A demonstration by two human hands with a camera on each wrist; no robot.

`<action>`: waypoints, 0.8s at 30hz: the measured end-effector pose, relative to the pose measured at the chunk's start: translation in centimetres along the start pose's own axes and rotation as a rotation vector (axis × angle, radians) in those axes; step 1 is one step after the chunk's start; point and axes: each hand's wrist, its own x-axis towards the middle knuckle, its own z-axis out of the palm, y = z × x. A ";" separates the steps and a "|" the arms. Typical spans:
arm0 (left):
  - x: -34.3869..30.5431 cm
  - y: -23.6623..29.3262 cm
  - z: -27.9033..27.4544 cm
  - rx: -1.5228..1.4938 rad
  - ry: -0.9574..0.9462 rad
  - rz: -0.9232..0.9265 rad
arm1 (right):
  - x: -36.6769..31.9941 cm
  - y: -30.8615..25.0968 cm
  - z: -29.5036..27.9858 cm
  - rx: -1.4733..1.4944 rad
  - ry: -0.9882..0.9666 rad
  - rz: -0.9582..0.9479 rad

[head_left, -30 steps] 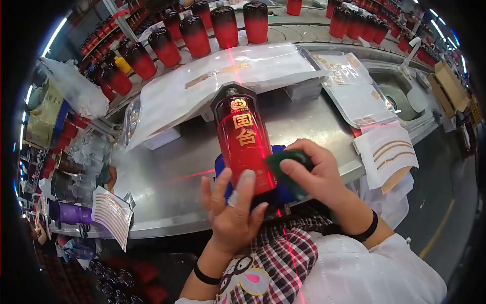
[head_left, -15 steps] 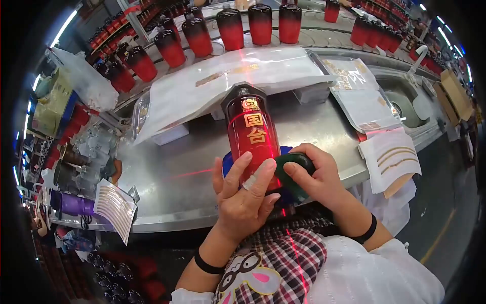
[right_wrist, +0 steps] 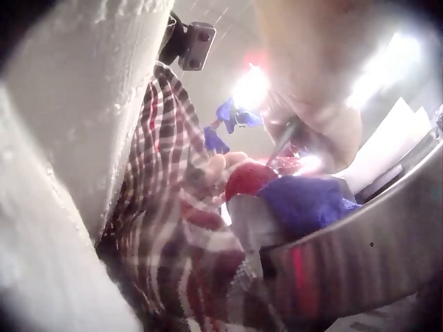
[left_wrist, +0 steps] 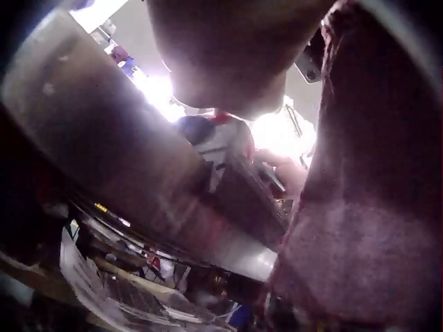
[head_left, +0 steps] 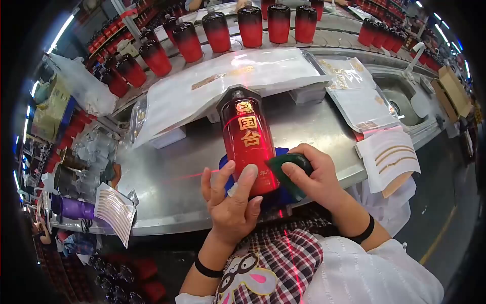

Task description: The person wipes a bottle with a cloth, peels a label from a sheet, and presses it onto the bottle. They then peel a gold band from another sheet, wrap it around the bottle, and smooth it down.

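A red glass bottle [head_left: 246, 126] with a dark neck and gold characters lies on its back on a blue cloth [head_left: 284, 196], base towards the person. My right hand [head_left: 321, 177] pinches a dark green scraper [head_left: 293, 168] between thumb and fingers. The scraper's pointed corner is right at the bottle's lower right side, beside small gold characters. My left hand [head_left: 230, 210], a white wrap on one finger, rests its extended fingertips on the bottle's lower face. In the right wrist view, the red base [right_wrist: 247, 178] shows beside the blue cloth; the left wrist view is mostly dark and blurred.
Behind the bottle, a white sheet [head_left: 177, 99] with gold decals lies over trays. Red-and-black bottles [head_left: 250, 28] line the conveyor beyond. A strip sheet [head_left: 390, 157] hangs at the right edge, near a sink [head_left: 402, 104]; another strip sheet [head_left: 115, 210] and a purple cup [head_left: 76, 209] stand left.
The scraper slid to the bottle's right edge half a second ago; its corner is now back over the bottle's face. My left fingertips have shifted slightly left, away from the scraper.
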 end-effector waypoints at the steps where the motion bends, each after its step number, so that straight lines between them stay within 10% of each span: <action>1: -0.3 -0.2 0.1 -0.010 0.012 -0.018 | 0.1 0.1 -0.1 -0.028 -0.001 -0.027; 24: -2.7 -0.4 -0.4 -0.039 0.039 -0.107 | 0.0 0.4 -0.1 -0.031 0.011 -0.051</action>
